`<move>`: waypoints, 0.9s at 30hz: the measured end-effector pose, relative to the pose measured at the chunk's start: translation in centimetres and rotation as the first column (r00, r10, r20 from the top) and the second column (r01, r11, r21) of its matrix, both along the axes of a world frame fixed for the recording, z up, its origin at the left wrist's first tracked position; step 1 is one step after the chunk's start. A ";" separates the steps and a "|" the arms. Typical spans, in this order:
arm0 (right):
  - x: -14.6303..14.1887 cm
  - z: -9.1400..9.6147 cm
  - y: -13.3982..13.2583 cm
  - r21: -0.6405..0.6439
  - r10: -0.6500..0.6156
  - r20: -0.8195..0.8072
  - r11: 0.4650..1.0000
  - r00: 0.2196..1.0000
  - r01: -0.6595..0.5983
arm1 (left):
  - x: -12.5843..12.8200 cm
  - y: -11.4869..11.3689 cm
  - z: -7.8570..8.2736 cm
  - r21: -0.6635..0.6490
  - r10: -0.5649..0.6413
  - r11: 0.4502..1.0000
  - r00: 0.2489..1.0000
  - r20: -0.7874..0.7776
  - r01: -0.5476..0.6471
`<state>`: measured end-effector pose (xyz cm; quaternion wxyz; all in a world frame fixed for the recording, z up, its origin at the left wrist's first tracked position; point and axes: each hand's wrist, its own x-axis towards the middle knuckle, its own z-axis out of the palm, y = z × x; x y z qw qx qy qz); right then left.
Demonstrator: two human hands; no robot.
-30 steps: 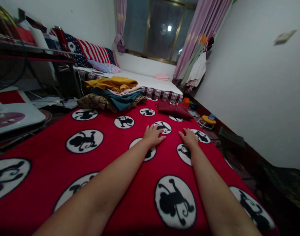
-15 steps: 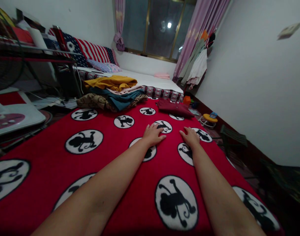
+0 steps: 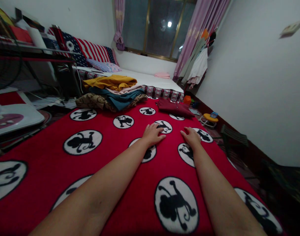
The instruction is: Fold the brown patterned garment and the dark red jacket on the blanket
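Both my arms reach forward over a red blanket [image 3: 110, 144] printed with white circles holding black monkey figures. My left hand [image 3: 153, 133] lies flat on the blanket, palm down, fingers spread, holding nothing. A short way to its right, my right hand [image 3: 190, 136] also rests flat on the blanket with nothing in it. Just beyond the hands lies a folded dark red garment [image 3: 174, 107]. A pile of folded clothes [image 3: 113, 92], with a yellow one on top and a teal one under it, sits at the blanket's far left.
A bed [image 3: 150, 80] with a flag-pattern pillow [image 3: 91, 52] stands under the window. Pink curtains [image 3: 201, 26] and hanging clothes [image 3: 195, 67] are at the right. A dark table frame [image 3: 36, 55] and a fan base [image 3: 14, 116] stand left. A small yellow toy [image 3: 208, 118] lies on the floor.
Both hands stay flat in the same spots on the blanket. Only the view has shifted very slightly.
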<state>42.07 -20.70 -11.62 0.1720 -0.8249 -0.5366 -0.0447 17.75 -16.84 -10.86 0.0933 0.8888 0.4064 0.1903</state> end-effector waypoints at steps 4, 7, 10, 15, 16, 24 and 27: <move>0.1 -0.1 0.0 0.013 0.009 -0.004 1.000 1.000 -0.009 | 0.0 0.0 0.0 0.012 0.000 1.000 1.000 -0.003 0.000; 0.2 -0.1 0.1 0.008 0.012 -0.010 1.000 1.000 -0.012 | 0.0 -0.1 0.0 0.018 0.000 1.000 1.000 -0.001 0.000; 0.2 0.0 0.0 0.008 0.015 -0.010 1.000 1.000 -0.015 | 0.0 0.0 0.0 0.017 0.000 1.000 1.000 0.002 0.000; 0.1 0.0 0.0 0.008 0.005 -0.013 1.000 1.000 -0.005 | 0.0 0.1 0.0 0.032 -0.004 0.999 1.000 -0.001 0.004; 0.1 0.1 0.0 0.007 0.006 -0.015 1.000 1.000 -0.006 | 0.0 0.1 0.0 0.036 -0.003 0.999 1.000 -0.002 0.003; 0.1 0.0 0.0 0.015 0.003 -0.021 1.000 1.000 -0.003 | 0.0 0.0 -0.1 0.019 -0.002 1.000 1.000 0.003 0.002; 0.2 -0.2 0.1 0.022 -0.001 -0.021 1.000 1.000 0.002 | 0.0 0.0 0.0 0.021 -0.004 1.000 1.000 -0.001 0.004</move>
